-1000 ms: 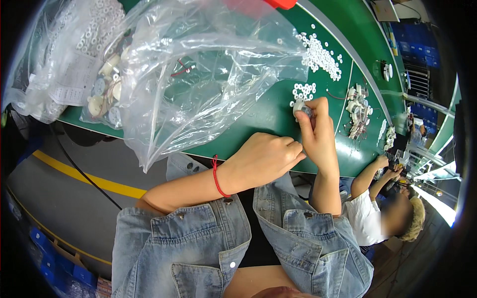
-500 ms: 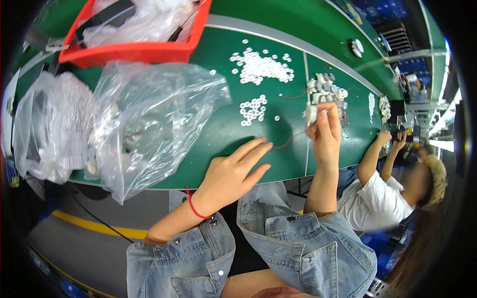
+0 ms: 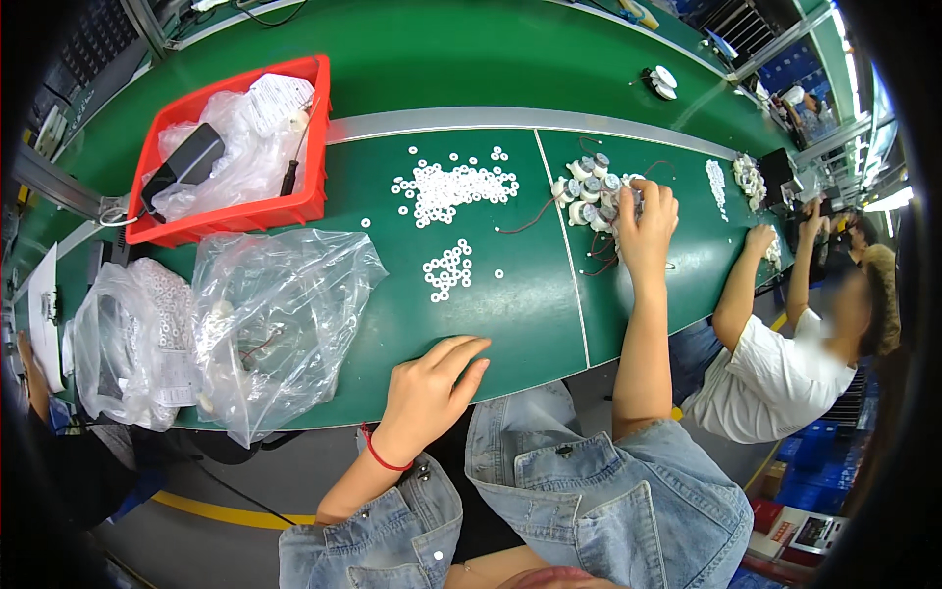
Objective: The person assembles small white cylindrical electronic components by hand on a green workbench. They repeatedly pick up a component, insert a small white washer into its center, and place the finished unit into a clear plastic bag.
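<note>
My right hand [image 3: 648, 226] reaches to the right edge of a heap of small wired motors [image 3: 589, 187], grey cylinders with white plastic parts and thin red leads. Its fingers are curled round one small wired motor, mostly hidden by them, among the others. My left hand [image 3: 437, 383], a red cord at its wrist, hovers or rests near the table's front edge with fingers extended, thumb apart and nothing in it. Beyond it lie a small group of white ring washers [image 3: 449, 270] and a larger heap of white ring washers [image 3: 453, 189].
A red bin [image 3: 231, 211] at far left holds plastic bags, a black block and a screwdriver. Clear bags [image 3: 285, 324] lie in front of it. A white spool [image 3: 662, 80] stands at the back. To the right a person in white [image 3: 775, 378] works at the same green table [image 3: 530, 324].
My right hand has carried the small wired motor to the heap, and the trailing red wire has left my left fingertips. The left hand has stayed near the front edge. The view has shifted.
</note>
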Tool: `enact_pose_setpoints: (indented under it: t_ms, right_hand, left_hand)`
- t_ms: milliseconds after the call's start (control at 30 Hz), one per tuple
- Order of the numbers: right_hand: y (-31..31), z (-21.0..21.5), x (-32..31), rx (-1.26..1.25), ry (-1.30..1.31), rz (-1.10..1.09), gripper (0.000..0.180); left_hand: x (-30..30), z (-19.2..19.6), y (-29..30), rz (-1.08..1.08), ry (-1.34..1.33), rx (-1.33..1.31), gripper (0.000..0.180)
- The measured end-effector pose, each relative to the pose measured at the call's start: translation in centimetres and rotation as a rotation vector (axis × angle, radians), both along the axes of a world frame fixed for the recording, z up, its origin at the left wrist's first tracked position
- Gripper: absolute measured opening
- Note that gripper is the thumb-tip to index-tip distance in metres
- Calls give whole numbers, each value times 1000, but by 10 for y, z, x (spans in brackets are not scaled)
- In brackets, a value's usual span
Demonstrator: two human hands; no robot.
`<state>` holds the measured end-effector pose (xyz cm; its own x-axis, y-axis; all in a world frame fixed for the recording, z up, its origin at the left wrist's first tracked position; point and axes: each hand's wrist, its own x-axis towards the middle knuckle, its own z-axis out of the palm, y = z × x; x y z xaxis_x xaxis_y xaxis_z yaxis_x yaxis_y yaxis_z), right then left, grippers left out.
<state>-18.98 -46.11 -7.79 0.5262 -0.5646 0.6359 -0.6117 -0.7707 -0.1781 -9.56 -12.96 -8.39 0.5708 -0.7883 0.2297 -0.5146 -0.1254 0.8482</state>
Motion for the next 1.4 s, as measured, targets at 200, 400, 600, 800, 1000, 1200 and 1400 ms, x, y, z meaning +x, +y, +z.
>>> enact_pose_setpoints:
  t_ms: [200, 400, 600, 800, 1000, 1200, 1400]
  right_hand:
    - [55, 13, 15, -9, -83, 70, 23]
    - [192, 27, 50, 341, 4, 809, 24]
    - [264, 25, 109, 486, -9, 1276, 34]
    - [290, 33, 126, 373, 452, 1201, 19]
    - [292, 27, 135, 419, 444, 1246, 22]
    - [318, 7, 205, 545, 243, 1419, 31]
    - [340, -29, 237, 328, 347, 1415, 37]
  left_hand:
    - [7, -4, 11, -81, -16, -79, 17]
    - [50, 61, 58, 195, -274, 15, 18]
    - [69, 83, 102, 600, -297, 403, 25]
    - [72, 98, 134, 996, -456, 66, 34]
    - [77, 64, 168, 1204, -319, 83, 32]
    - [89, 4, 196, 1021, -196, 297, 40]
    - [100, -21, 188, 928, -372, 268, 36]
